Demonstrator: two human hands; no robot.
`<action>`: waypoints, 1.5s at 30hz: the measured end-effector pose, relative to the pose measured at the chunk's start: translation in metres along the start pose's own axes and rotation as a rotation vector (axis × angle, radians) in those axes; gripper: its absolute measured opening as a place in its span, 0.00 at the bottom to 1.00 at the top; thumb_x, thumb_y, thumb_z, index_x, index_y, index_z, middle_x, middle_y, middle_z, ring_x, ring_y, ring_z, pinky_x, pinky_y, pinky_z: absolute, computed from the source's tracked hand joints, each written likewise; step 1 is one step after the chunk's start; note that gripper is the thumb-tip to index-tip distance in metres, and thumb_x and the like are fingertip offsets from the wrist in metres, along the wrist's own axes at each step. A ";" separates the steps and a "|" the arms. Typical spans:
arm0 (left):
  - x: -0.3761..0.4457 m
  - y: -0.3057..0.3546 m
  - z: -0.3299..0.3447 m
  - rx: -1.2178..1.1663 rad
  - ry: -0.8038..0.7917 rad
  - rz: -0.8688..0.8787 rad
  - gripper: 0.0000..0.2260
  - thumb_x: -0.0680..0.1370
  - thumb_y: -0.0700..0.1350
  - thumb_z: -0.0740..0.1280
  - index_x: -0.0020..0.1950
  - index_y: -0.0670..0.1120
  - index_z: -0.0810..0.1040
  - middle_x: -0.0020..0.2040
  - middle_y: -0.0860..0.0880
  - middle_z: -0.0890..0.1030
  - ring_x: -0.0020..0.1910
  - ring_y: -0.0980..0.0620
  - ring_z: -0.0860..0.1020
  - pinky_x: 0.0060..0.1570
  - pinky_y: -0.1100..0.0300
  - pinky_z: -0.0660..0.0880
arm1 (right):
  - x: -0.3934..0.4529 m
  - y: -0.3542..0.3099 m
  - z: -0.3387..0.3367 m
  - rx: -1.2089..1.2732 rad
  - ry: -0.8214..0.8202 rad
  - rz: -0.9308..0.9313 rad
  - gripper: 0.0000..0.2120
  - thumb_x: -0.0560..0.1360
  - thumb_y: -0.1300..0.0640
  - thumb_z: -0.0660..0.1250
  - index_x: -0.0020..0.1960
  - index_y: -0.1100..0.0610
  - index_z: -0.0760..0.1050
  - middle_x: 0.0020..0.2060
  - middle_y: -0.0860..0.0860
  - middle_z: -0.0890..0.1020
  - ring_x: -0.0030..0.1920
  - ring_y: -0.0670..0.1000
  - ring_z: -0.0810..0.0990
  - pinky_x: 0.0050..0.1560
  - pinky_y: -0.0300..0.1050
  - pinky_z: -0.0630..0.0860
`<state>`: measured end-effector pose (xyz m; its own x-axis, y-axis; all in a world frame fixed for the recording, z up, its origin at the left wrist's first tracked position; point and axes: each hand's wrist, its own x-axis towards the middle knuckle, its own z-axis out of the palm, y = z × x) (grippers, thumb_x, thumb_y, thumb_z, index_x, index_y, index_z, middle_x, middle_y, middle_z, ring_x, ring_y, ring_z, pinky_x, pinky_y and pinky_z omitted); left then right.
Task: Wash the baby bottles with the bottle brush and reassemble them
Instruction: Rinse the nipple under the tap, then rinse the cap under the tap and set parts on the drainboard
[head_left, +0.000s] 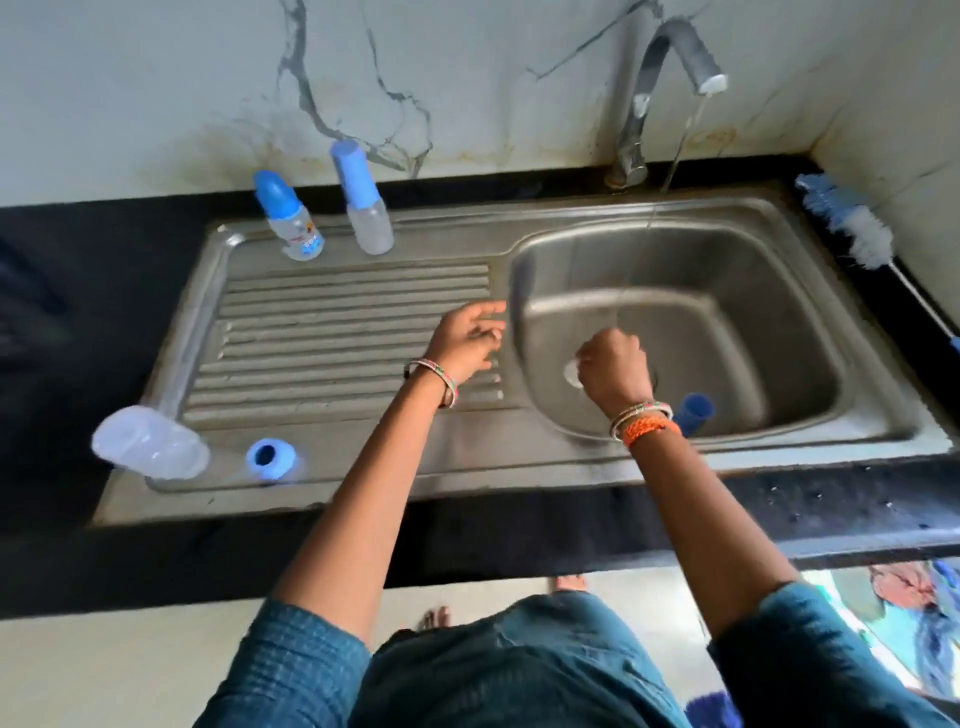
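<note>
Two bottles (288, 218) (363, 200) are standing capped at the drainboard's far edge, well beyond the left hand (467, 338), whose fingers are spreading loosely, holding nothing. The right hand (613, 371) is curling round a small clear piece (571, 374) (too blurred to name) under the tap's stream (675, 156). A blue cap (696, 413) is lying just beside that wrist. The brush (852, 223) is resting far right of the fingers.

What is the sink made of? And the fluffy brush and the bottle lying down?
The sink looks like brushed stainless steel: grey, with a dull shine and pressed ridges. The brush seems to have soft blue and white bristles, probably nylon, on a thin white handle that may be wire or plastic. The lying bottle looks like clear, cloudy plastic.
</note>
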<state>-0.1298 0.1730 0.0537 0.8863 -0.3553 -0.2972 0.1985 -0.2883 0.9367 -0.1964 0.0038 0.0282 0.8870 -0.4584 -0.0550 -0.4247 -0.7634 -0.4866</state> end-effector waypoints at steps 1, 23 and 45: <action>-0.008 -0.003 -0.015 0.040 0.010 0.022 0.17 0.78 0.31 0.59 0.64 0.44 0.74 0.49 0.49 0.78 0.42 0.55 0.76 0.39 0.61 0.74 | -0.008 -0.004 0.003 0.024 0.010 0.024 0.13 0.71 0.65 0.64 0.53 0.61 0.82 0.51 0.63 0.82 0.53 0.66 0.79 0.51 0.51 0.75; -0.107 -0.062 -0.174 0.050 0.249 0.118 0.13 0.79 0.33 0.58 0.57 0.45 0.78 0.53 0.48 0.81 0.46 0.53 0.80 0.46 0.54 0.78 | -0.123 -0.158 0.103 -0.001 -0.288 -0.561 0.27 0.74 0.53 0.66 0.71 0.49 0.64 0.60 0.48 0.79 0.65 0.55 0.71 0.69 0.57 0.58; 0.081 0.007 0.177 -0.038 -0.189 -0.166 0.10 0.80 0.36 0.60 0.48 0.49 0.77 0.42 0.53 0.80 0.38 0.57 0.78 0.37 0.62 0.75 | 0.098 0.204 -0.006 -0.446 -0.493 0.047 0.17 0.74 0.56 0.66 0.61 0.62 0.75 0.61 0.64 0.74 0.61 0.64 0.75 0.57 0.52 0.74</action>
<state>-0.1307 -0.0155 0.0034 0.7467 -0.4667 -0.4739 0.3539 -0.3244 0.8772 -0.1971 -0.1997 -0.0708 0.7997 -0.3147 -0.5113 -0.4050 -0.9114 -0.0726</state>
